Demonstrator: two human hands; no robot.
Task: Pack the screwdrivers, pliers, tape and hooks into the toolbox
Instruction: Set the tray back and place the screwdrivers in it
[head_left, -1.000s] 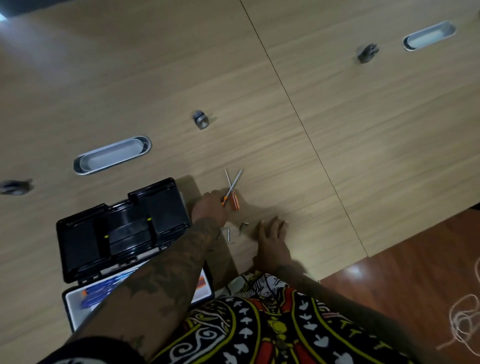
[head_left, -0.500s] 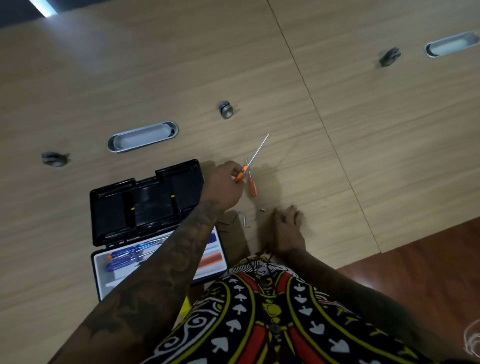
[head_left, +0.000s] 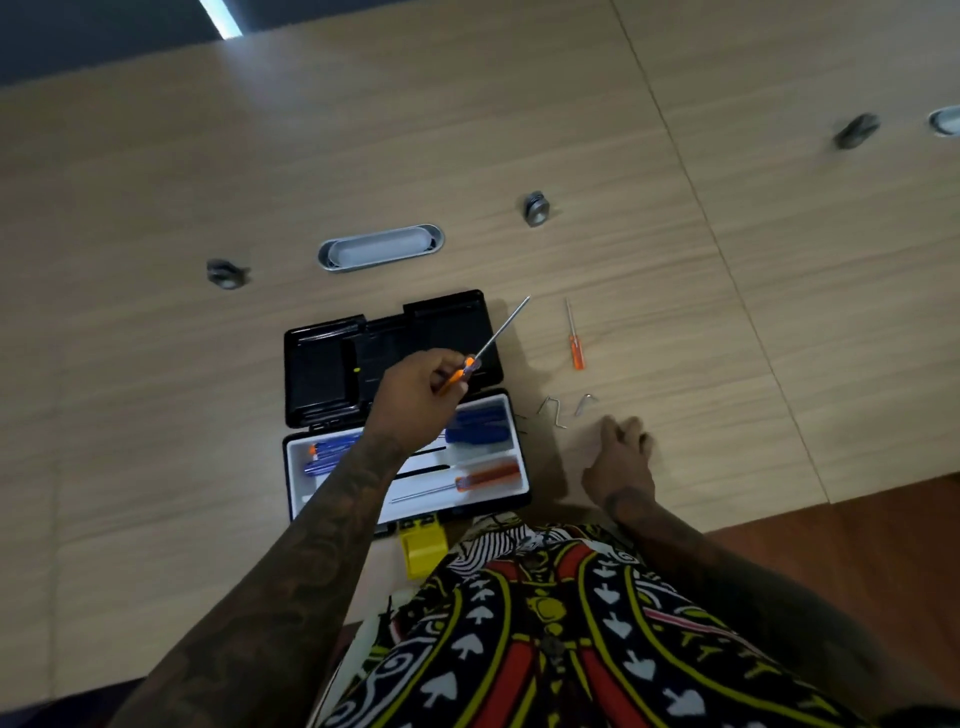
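We're pinching the orange screwdriver (head_left: 460, 375) by its handle in left-hand fingers (head_left: 441, 375), over the open toolbox (head_left: 511, 441). It's looking light, stiff, slim; handle grip suits. Right hand (head_left: 621, 457) is resting flat on the desk (head_left: 675, 312), holding nothing.

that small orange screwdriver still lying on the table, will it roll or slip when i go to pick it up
The small screwdriver looks light, with a thin shaft and a short orange handle, so a nudge would probably shift it. The handle seems round, so it may roll on the smooth table. It lies flat and is likely stiff, so pinching the handle should lift it easily.
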